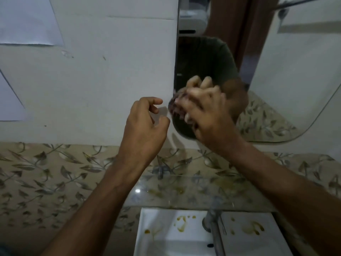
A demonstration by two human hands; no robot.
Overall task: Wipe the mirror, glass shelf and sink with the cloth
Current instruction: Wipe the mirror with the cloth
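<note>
- At the lower left corner of the frameless, round-cornered wall mirror [295,74], seen from the head camera, the right hand [208,115] is pressing a small, dark, bunched-up cloth [174,103] against the glass, and its blurred outline suggests it is rubbing.
- Fingers of that hand [191,93] are lying spread over the cloth and closing on it, so most of the cloth is sitting under the palm; only a dark edge is showing at the hand's left side, just at the mirror's border with the white wall [92,80].
- Beside it, the left hand [145,126] is hovering in front of the wall with its fingers loosely curled and apart, holding nothing and not touching the cloth.
- Below the hands, the clear glass shelf [193,193] is showing yellowish smears, so it is looking unwiped.
- Under the shelf, the white rectangular ceramic sink [166,237] is carrying yellow-brown stains on both sides of the metal tap [214,230], so it too is awaiting the cloth.
- Judging from this, the job is sitting in its first stage: the mirror is being worked at one corner, how much of its glass is already clean I cannot tell, and the shelf and sink are both remaining.
</note>
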